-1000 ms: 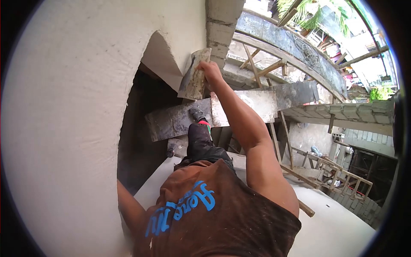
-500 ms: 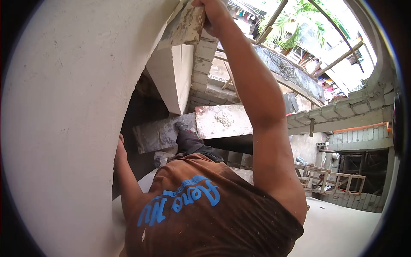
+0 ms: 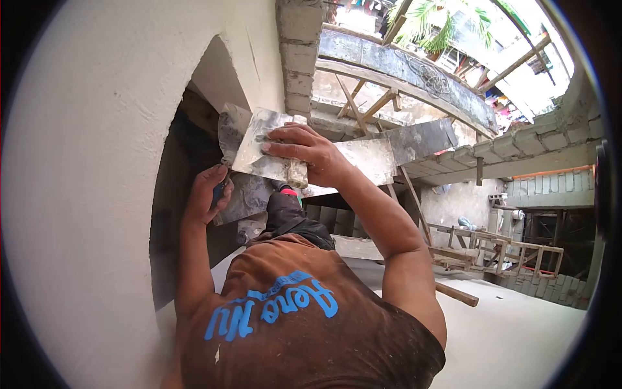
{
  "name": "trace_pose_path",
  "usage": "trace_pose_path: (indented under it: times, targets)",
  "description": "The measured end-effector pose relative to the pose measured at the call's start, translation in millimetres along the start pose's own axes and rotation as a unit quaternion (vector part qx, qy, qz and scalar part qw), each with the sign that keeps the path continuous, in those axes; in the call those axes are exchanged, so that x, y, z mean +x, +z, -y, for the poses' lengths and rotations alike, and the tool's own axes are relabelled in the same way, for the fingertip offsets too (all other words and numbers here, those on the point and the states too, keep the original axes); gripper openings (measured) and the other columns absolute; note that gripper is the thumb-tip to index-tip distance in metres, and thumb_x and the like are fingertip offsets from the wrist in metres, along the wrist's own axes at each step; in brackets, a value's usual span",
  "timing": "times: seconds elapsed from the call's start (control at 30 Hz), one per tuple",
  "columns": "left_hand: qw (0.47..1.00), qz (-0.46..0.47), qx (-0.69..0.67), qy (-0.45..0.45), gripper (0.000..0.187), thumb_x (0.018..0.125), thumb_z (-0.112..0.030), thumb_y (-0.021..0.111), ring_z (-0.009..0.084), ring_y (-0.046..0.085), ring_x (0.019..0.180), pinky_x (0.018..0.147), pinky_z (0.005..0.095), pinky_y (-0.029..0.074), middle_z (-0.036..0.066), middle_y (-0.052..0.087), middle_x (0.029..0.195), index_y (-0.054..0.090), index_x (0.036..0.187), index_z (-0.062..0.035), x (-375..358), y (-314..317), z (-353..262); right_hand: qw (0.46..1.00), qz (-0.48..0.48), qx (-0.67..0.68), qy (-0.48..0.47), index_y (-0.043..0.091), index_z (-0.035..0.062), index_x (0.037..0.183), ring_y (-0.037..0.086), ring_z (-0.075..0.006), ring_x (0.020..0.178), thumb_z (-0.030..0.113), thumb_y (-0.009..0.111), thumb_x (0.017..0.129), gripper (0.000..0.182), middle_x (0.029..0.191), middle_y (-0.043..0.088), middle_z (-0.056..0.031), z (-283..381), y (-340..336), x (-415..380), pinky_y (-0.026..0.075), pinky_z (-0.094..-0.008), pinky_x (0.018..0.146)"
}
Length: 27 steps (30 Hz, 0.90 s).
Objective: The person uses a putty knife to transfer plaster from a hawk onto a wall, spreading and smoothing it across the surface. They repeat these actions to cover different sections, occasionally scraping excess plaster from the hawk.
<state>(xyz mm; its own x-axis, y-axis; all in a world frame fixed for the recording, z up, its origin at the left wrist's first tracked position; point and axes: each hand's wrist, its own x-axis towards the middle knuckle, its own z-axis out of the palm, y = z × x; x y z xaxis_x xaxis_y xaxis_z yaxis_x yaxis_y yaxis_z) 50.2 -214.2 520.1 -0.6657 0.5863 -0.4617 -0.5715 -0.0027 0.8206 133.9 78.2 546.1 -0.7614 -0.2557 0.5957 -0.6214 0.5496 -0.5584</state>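
Note:
My left hand (image 3: 210,194) is closed round the dark blue handle of a trowel (image 3: 231,133), whose mortar-smeared blade points up towards the top of the view. Beside it my right hand (image 3: 308,152) grips a flat float (image 3: 259,146) by its wooden edge, with fingers spread over the pale face. The float and the trowel blade meet or overlap in front of my chest. Whether they touch is hard to tell. Left of both hands runs the edge of a smooth plastered wall (image 3: 110,162).
Beyond my right forearm lies a pale, mortar-stained board (image 3: 372,157), beside a grey sheet (image 3: 421,139). A block wall (image 3: 551,142) and wooden frames (image 3: 505,249) stand at the right. A timber piece (image 3: 457,294) juts out below them.
My right hand has come down from the top of the wall with the float. My left hand has come out from behind the wall edge, showing the trowel.

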Motion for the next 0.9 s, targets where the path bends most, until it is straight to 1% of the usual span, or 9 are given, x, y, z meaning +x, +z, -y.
trace_pose_path:
  times: [0.13, 0.2, 0.3, 0.33, 0.4, 0.47, 0.53, 0.73, 0.9]
  targets:
    - [0.995, 0.089, 0.039, 0.020, 0.030, 0.102, -0.028, 0.055, 0.0048, 0.043, 0.043, 0.037, 0.0197, 0.034, 0.003, 0.055, 0.065, 0.061, 0.119, -0.0029, -16, -1, -12, 0.994, -0.067, -0.054, 0.062, 0.064, 0.0182, 0.129, 0.059, -0.0326, 0.116, 0.001, 0.073, 0.071, 0.061, 0.128, 0.064, -0.0070, -31, -2, -33, 0.049, -0.0418, 0.101]
    - [0.993, 0.087, -0.003, 0.077, 0.029, 0.101, -0.024, 0.058, 0.0053, 0.044, 0.046, 0.041, 0.0193, 0.033, 0.003, 0.057, 0.069, 0.063, 0.118, -0.0023, -22, 4, -16, 0.978, -0.131, -0.035, 0.156, 0.064, 0.0134, 0.126, 0.065, -0.0288, 0.108, -0.001, 0.067, 0.079, 0.049, 0.118, 0.069, -0.0070, -57, 7, -53, 0.052, -0.0386, 0.094]
    - [0.967, -0.008, 0.158, 0.201, 0.030, 0.098, -0.017, 0.062, 0.0092, 0.050, 0.057, 0.050, 0.0238, 0.041, 0.004, 0.057, 0.075, 0.063, 0.123, -0.0021, -23, 14, -22, 0.797, -0.305, 0.383, 0.354, 0.063, -0.0037, 0.111, 0.067, -0.0151, 0.089, -0.002, 0.056, 0.079, 0.033, 0.099, 0.071, -0.0075, -85, 33, -75, 0.053, -0.0298, 0.084]
    - [0.967, -0.008, 0.161, 0.196, 0.030, 0.098, -0.017, 0.062, 0.0092, 0.050, 0.057, 0.050, 0.0238, 0.041, 0.004, 0.057, 0.075, 0.063, 0.123, -0.0021, -18, 19, -19, 0.725, -0.339, 0.473, 0.368, 0.061, -0.0031, 0.104, 0.068, -0.0200, 0.085, 0.000, 0.057, 0.078, 0.026, 0.095, 0.068, -0.0107, -89, 42, -76, 0.056, -0.0334, 0.081]
    - [0.723, -0.126, 0.512, 0.447, 0.038, 0.093, -0.009, 0.067, 0.0134, 0.056, 0.070, 0.063, 0.0294, 0.047, 0.004, 0.057, 0.081, 0.062, 0.130, -0.0044, -8, 31, -11, 0.590, -0.321, 0.596, 0.441, 0.058, -0.0012, 0.098, 0.068, -0.0227, 0.077, 0.007, 0.057, 0.078, 0.022, 0.086, 0.064, -0.0095, -66, 46, -62, 0.058, -0.0372, 0.074]
    - [0.723, -0.129, 0.546, 0.405, 0.046, 0.089, -0.004, 0.070, 0.0193, 0.059, 0.080, 0.072, 0.0342, 0.049, 0.007, 0.059, 0.087, 0.061, 0.134, -0.0074, -6, 31, -7, 0.512, -0.325, 0.630, 0.485, 0.060, -0.0029, 0.100, 0.068, -0.0257, 0.069, 0.012, 0.054, 0.079, 0.027, 0.085, 0.067, -0.0114, -49, 62, -46, 0.059, -0.0411, 0.069]
    - [0.635, -0.122, 0.622, 0.442, 0.046, 0.088, -0.005, 0.071, 0.0225, 0.059, 0.079, 0.070, 0.0338, 0.049, 0.008, 0.062, 0.090, 0.062, 0.133, -0.0071, 7, 17, 10, 0.443, -0.272, 0.708, 0.478, 0.060, -0.0037, 0.099, 0.068, -0.0269, 0.072, 0.013, 0.054, 0.079, 0.026, 0.084, 0.065, -0.0122, -50, 76, -43, 0.059, -0.0424, 0.070]
    - [0.644, -0.192, 0.656, 0.342, 0.042, 0.090, -0.006, 0.068, 0.0282, 0.062, 0.082, 0.073, 0.0381, 0.051, 0.013, 0.064, 0.094, 0.061, 0.132, -0.0039, 5, -31, 36, 0.447, -0.357, 0.702, 0.425, 0.060, -0.0029, 0.097, 0.068, -0.0253, 0.072, 0.012, 0.055, 0.079, 0.024, 0.084, 0.065, -0.0122, -99, 106, -38, 0.058, -0.0400, 0.068]
    - [0.687, -0.302, 0.610, 0.254, 0.037, 0.094, -0.010, 0.066, 0.0315, 0.065, 0.091, 0.082, 0.0387, 0.051, 0.018, 0.067, 0.102, 0.061, 0.129, 0.0020, -29, -79, 53, 0.652, -0.375, 0.511, 0.415, 0.062, -0.0013, 0.099, 0.066, -0.0198, 0.073, 0.007, 0.058, 0.080, 0.021, 0.084, 0.065, -0.0083, -241, 125, -16, 0.055, -0.0357, 0.065]
